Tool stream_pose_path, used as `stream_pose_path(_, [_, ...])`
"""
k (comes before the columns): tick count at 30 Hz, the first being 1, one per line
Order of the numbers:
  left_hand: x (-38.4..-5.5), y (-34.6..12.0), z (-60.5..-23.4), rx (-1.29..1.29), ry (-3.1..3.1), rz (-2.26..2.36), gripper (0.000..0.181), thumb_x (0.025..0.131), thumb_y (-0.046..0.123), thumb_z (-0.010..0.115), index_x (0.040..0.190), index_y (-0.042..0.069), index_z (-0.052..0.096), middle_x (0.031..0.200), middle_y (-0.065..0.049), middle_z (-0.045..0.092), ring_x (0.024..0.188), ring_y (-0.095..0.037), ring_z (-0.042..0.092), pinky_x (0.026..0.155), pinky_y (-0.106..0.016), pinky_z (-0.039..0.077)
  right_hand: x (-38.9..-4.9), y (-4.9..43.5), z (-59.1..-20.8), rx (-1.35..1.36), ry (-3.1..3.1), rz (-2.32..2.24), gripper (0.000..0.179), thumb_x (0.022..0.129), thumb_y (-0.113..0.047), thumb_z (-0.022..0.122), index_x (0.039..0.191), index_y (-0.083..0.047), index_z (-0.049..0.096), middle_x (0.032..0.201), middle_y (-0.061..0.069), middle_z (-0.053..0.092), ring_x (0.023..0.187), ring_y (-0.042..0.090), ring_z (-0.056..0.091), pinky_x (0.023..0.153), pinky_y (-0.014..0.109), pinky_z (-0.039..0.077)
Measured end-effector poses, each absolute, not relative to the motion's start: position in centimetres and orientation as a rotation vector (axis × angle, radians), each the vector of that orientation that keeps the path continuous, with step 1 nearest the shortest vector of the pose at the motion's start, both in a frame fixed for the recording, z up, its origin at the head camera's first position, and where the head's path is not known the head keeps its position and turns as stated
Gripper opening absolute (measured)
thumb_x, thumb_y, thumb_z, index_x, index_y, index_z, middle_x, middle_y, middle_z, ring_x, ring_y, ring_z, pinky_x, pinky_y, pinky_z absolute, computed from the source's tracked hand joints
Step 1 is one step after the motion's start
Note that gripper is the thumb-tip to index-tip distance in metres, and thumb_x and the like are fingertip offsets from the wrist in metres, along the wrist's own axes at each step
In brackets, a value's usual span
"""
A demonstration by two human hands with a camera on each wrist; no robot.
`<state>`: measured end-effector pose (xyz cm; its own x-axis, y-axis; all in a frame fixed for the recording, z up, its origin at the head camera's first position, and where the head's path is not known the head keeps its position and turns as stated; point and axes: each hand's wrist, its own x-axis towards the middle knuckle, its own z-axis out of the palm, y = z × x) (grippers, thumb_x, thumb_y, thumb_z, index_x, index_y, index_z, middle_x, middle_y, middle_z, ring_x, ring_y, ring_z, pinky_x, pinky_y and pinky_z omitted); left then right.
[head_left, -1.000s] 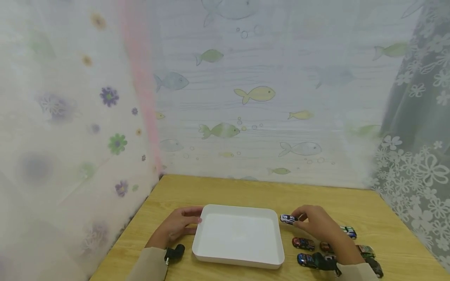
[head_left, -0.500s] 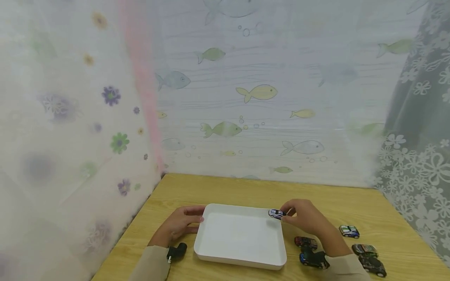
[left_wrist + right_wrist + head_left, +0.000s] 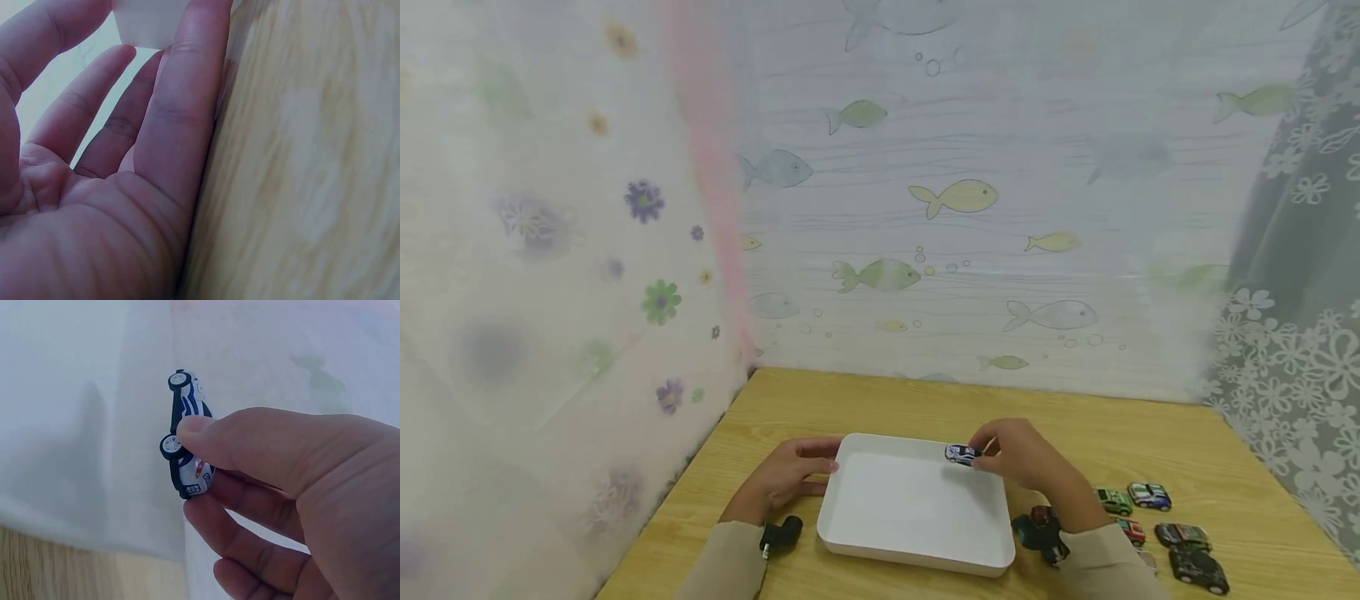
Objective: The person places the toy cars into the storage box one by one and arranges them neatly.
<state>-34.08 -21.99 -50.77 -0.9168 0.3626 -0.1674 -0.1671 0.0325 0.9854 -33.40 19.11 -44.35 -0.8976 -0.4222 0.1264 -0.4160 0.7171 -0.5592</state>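
Note:
A small white toy car with dark blue markings is pinched between the thumb and fingers of my right hand. It hangs over the far right part of a shallow white tray. In the right wrist view, the toy car shows its side and wheels, with the thumb pressed on it. My left hand rests on the table at the tray's left side, fingertips at its edge. From the left wrist, the left hand has its fingers loosely extended toward the tray wall.
Several other toy cars lie on the wooden table right of the tray, among them a white-and-blue car and a black car. My right forearm partly hides this group. A fish-patterned curtain stands behind the table.
My right hand has carried the white toy car leftward, from beside the tray's right edge to over the tray. The left hand stays at the tray's left side. The view shifts slightly.

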Motion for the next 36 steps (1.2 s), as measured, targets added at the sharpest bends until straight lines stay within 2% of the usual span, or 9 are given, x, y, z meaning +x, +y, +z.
stream_pose_path(23, [-33.9, -21.9, -50.5, 0.2, 1.954, 1.936, 0.053, 0.097, 0.011, 0.073, 0.147, 0.003, 0.057, 0.145, -0.018, 0.061, 0.115, -0.027, 0.069, 0.091, -0.044, 0.063, -34.8, 12.8, -44.9, -0.752, 2.874, -0.877, 0.013, 0.083, -0.014, 0.086, 0.095, -0.016, 0.081, 0.091, -0.007, 0.075, 0.082, 0.008, 0.067, 0.075, 0.033, 0.058])
stream_pose_path(31, [-34.0, -21.9, -51.0, 0.211, 1.95, 1.937, 0.054, 0.096, 0.012, 0.073, 0.147, 0.003, 0.056, 0.147, -0.018, 0.058, 0.116, -0.026, 0.069, 0.091, -0.044, 0.062, -34.8, 10.9, -45.4, -0.797, 2.858, -0.847, 0.012, 0.083, -0.013, 0.086, 0.093, -0.015, 0.082, 0.089, -0.007, 0.075, 0.078, 0.006, 0.065, 0.072, 0.029, 0.056])
stream_pose_path(36, [-34.2, -22.0, -50.9, 0.211, 1.965, 1.939, 0.053, 0.097, 0.012, 0.073, 0.147, 0.004, 0.057, 0.148, -0.018, 0.058, 0.117, -0.026, 0.068, 0.091, -0.044, 0.062, -34.8, 9.5, -45.1, -0.812, 2.87, -0.807, 0.011, 0.083, -0.013, 0.086, 0.093, -0.015, 0.083, 0.088, -0.008, 0.075, 0.078, 0.007, 0.064, 0.074, 0.031, 0.056])
